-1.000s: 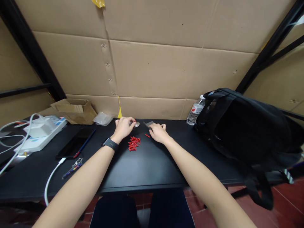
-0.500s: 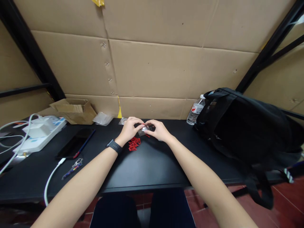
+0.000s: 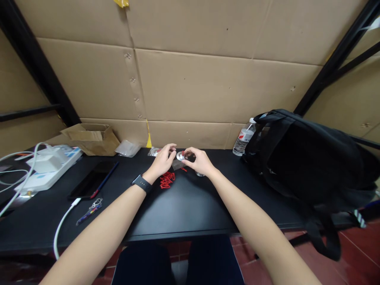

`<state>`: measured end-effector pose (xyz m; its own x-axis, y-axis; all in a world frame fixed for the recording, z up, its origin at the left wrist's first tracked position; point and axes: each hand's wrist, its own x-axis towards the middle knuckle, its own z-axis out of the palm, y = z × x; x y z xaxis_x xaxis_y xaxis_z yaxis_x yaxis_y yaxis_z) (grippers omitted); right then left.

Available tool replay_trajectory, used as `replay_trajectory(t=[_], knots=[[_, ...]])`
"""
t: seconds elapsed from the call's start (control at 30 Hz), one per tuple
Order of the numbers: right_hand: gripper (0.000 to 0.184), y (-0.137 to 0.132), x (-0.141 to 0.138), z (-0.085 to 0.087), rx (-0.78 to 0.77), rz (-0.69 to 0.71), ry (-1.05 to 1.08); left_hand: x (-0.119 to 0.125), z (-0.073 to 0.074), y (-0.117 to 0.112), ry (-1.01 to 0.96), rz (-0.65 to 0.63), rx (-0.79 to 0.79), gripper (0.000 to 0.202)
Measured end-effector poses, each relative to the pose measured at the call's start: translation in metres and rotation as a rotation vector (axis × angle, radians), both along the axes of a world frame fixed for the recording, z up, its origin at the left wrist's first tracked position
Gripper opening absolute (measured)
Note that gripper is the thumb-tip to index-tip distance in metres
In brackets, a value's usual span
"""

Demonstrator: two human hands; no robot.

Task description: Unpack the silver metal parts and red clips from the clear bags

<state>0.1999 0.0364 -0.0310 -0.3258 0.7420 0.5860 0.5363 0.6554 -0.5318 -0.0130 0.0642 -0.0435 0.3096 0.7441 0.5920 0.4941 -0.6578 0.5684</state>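
The fingers (image 3: 169,151) of the left hand (image 3: 162,162) pinch a shiny round piece (image 3: 180,155). The fingers (image 3: 190,151) of the right hand (image 3: 201,161) are bent and pinch a tiny red bit (image 3: 183,152), touching the round piece. A pile of red bits (image 3: 167,180) lies on the black surface (image 3: 184,202), near the round piece, on the person's side of it. A water bottle (image 3: 244,138) stands well to the right of it.

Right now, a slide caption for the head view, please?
Left hand and right hand meet at a small silvery disc near a pile of red pieces on a black table.
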Motion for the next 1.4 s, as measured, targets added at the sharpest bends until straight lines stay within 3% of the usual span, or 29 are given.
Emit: replay_trajectory(t=[0.2, 0.3, 0.47, 0.67, 0.77, 1.03, 1.23, 1.4], knots=[[0.026, 0.008, 0.011, -0.001, 0.008, -0.088, 0.034, -0.010, -0.011, 0.007, 0.356, -0.153, -0.121, 0.029], [0.025, 0.009, 0.016, 0.001, 0.016, -0.107, 0.052, -0.010, -0.015, 0.006, 0.454, -0.106, -0.105, 0.033], [0.027, 0.009, 0.022, 0.002, -0.051, -0.108, -0.040, -0.008, -0.014, 0.006, 0.458, 0.010, -0.039, 0.040], [0.033, 0.012, 0.031, -0.005, -0.195, -0.305, -0.298, -0.004, -0.001, -0.004, 0.401, -0.039, 0.070, 0.018], [0.034, 0.015, 0.034, -0.007, -0.253, -0.340, -0.354, 0.002, 0.003, -0.014, 0.449, -0.106, 0.140, 0.015], [0.024, 0.013, 0.045, 0.005, -0.352, -0.201, -0.437, 0.009, 0.000, -0.026, 0.644, -0.183, 0.229, 0.022], [0.055, 0.003, 0.054, 0.022, -0.527, -0.065, -0.594, 0.007, 0.002, -0.026, 0.713, -0.151, 0.199, 0.027], [0.048, 0.001, 0.055, 0.026, -0.523, -0.091, -0.647, 0.006, 0.001, -0.026, 0.713, -0.192, 0.151, 0.020]])
